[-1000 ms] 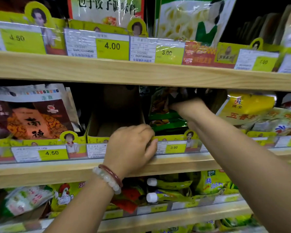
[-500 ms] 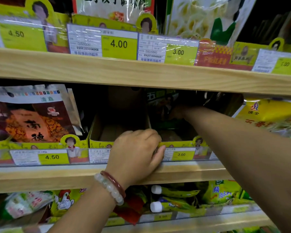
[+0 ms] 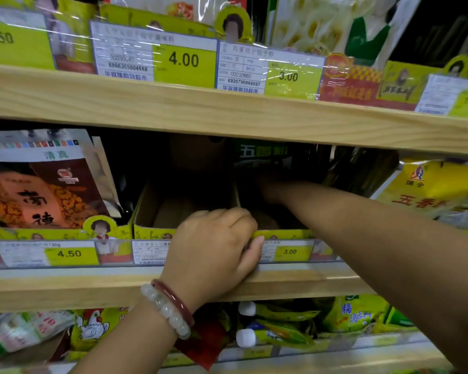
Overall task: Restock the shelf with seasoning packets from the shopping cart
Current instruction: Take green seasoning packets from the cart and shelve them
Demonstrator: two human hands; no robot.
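Observation:
Green seasoning packets (image 3: 265,153) stand upright deep in a yellow-fronted cardboard display box (image 3: 284,234) on the middle wooden shelf (image 3: 65,290). My right hand (image 3: 270,190) reaches far into the dark back of that box and holds the lower part of the packets; its fingers are mostly lost in shadow. My left hand (image 3: 216,247), with two bracelets on the wrist, grips the front lip of the box where it meets a neighbouring box (image 3: 146,211) that looks nearly bare. The shopping cart is out of view.
The upper shelf board (image 3: 227,112) hangs low over the opening. Brown and orange packets (image 3: 38,190) fill the left side, yellow packets (image 3: 438,187) the right. Price tags (image 3: 289,251) line the shelf edges. Below are more pouches with white caps (image 3: 281,333).
My right hand has pushed the green packets from the box's front to its dark back. My left hand stays on the box lip. The view has moved closer to the shelf.

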